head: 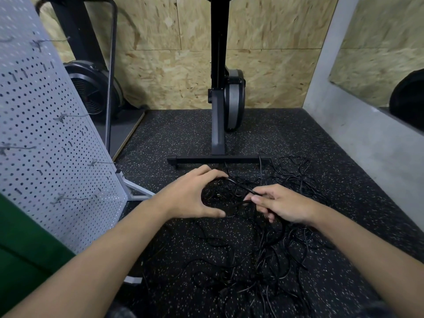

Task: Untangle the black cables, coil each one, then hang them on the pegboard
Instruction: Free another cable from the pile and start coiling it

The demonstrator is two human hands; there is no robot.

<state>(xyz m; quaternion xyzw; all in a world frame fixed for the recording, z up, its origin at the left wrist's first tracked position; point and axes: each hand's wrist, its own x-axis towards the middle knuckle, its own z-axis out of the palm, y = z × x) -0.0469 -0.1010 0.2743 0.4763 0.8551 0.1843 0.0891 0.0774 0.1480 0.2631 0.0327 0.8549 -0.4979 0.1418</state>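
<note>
A tangle of thin black cables (263, 249) sprawls over the speckled black floor, from the stand's foot back toward me. My left hand (190, 196) hovers over the pile, thumb and fingers curved in a C, its fingertips on a loop of cable. My right hand (280, 204) pinches a stretch of the same black cable (241, 187), which runs taut between the two hands. The grey pegboard (46, 138) stands tilted at the left, with several metal hooks sticking out and nothing hanging on them.
A black machine stand (218, 134) with a flat crossbar foot (218, 160) rises just behind the cables. A round black fan (91, 92) sits behind the pegboard. A grey wall (367, 138) closes the right side; chipboard panels close the back.
</note>
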